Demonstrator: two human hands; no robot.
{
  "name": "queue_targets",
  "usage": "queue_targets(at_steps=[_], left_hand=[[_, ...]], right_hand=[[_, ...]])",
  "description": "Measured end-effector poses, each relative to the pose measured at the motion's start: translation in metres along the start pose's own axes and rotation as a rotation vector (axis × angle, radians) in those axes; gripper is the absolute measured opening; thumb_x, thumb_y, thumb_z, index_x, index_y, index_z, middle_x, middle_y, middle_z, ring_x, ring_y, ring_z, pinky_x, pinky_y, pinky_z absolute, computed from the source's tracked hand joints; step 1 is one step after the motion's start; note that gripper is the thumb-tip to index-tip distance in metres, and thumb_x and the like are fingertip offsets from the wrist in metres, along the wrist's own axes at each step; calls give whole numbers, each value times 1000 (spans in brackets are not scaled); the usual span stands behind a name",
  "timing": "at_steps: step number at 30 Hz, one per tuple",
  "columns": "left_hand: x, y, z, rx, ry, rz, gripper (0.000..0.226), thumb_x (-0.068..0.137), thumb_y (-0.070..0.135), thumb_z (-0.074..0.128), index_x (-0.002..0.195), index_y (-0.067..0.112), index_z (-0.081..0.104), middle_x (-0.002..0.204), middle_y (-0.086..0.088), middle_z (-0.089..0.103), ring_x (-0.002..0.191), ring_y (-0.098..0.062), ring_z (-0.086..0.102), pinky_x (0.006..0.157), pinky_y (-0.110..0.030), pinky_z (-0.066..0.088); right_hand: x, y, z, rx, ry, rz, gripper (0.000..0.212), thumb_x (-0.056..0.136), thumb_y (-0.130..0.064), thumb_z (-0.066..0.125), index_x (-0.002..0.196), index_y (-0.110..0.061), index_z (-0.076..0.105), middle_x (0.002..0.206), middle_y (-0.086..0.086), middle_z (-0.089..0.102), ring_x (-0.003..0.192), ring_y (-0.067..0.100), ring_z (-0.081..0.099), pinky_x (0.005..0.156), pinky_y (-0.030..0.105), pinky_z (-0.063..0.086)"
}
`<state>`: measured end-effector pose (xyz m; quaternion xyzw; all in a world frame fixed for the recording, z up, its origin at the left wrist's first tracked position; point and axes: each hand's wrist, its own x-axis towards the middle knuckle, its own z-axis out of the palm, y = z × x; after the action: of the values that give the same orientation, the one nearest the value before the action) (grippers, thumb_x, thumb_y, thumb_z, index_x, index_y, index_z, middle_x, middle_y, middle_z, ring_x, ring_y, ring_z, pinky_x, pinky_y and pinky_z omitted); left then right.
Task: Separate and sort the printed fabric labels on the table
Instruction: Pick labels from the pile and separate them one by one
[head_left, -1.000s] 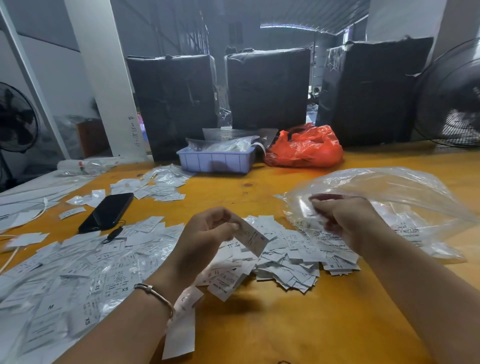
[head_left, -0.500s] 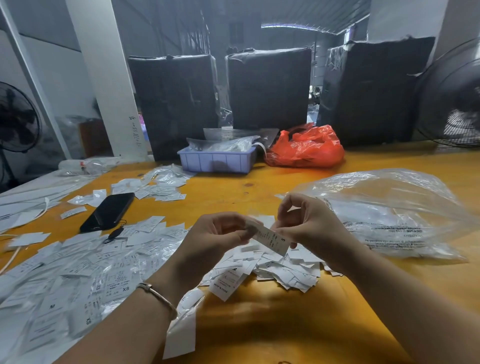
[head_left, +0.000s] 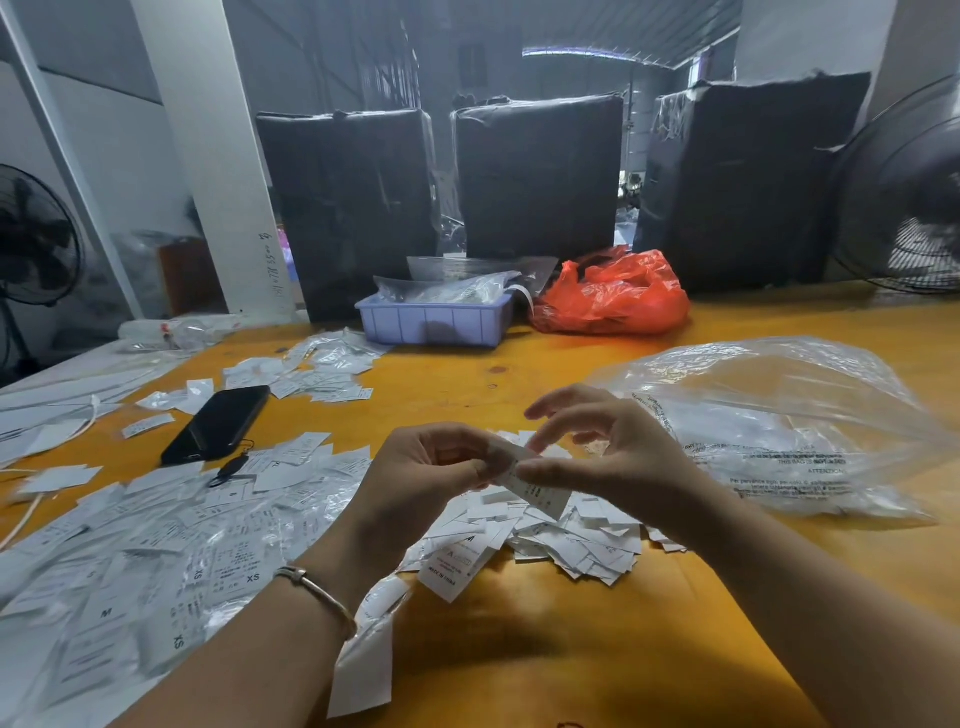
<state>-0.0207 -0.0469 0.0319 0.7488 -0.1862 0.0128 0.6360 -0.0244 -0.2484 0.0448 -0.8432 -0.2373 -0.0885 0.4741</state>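
Labels cover much of the yellow surface (head_left: 519, 649): a wide sorted-looking spread (head_left: 130, 545) at near left, some marked XS and M, then a smaller loose heap (head_left: 561, 535) near centre, under the hands. Clear plastic bag (head_left: 779, 431) lies at right, just beside the heap, more printed stuff inside. Far centre: lilac tray (head_left: 431, 322), orange bag (head_left: 613, 296). Black phone (head_left: 218, 423) left of centre. Left hand (head_left: 426, 467) curled, pinching one end of a single label strip (head_left: 535, 483) held above the heap; right hand (head_left: 613, 457) pinches the same strip with thumb and a finger, other fingers fanned loose. Step, as judged: peeling apart or reading one label lifted from the heap. Next move likely needs the size print checked, then the strip dropped on the matching group at left without disturbing the others. Heap is far from finished.
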Motion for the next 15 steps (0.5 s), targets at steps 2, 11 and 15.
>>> queue_targets(at_steps=[2, 11, 15], left_hand=[[-1, 1, 1, -9, -4, 1, 18, 77, 14, 72, 92, 5, 75, 90, -11, 76, 84, -17, 70, 77, -25, 56], [0, 1, -5, -29, 96, 29, 27, 72, 13, 77, 98, 11, 70, 80, -8, 73, 80, -22, 72, 73, -28, 60], [1, 3, -4, -23, 76, 48, 56, 72, 2, 80, 119, 23, 57, 73, -3, 69, 72, -18, 70, 66, -23, 56]], right_hand=[[1, -1, 2, -25, 14, -13, 13, 73, -27, 79, 76, -15, 74, 111, -9, 63, 107, 4, 54, 91, 35, 48], [4, 8, -5, 324, 326, 65, 8, 88, 0, 60, 88, -8, 59, 78, 15, 73, 59, 25, 66, 51, 29, 46], [3, 11, -3, 322, 274, 77, 44, 84, 4, 64, 119, -21, 52, 77, 14, 73, 55, 21, 67, 49, 23, 49]])
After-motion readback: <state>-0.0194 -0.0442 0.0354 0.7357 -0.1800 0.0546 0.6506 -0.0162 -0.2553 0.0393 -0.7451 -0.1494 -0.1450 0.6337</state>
